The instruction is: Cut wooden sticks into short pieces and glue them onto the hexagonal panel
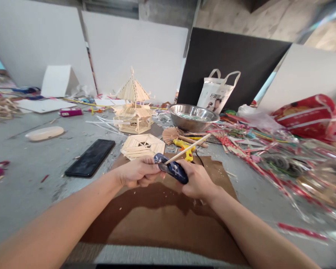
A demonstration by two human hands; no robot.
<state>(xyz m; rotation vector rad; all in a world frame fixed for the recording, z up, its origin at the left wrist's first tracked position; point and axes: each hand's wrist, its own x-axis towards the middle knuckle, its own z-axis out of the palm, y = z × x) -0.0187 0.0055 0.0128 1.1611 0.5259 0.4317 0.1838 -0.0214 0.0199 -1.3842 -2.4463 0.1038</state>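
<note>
My right hand is wrapped round the dark blue handles of a pair of cutters. A thin pale wooden stick lies across the cutters' metal jaws and points up to the right. At its lower end, my left hand has its fingers pinched beside the jaws; they partly hide that end. Just beyond the left hand lies a hexagonal panel of wooden sticks. Behind it stands a small stick-built pavilion with a pointed roof. A yellow glue gun rests past the stick.
A brown sheet covers the table beneath my hands. Left lie a black phone and a pale oval case. A steel bowl and a white bag stand behind. Scattered craft wrappers spread along the right.
</note>
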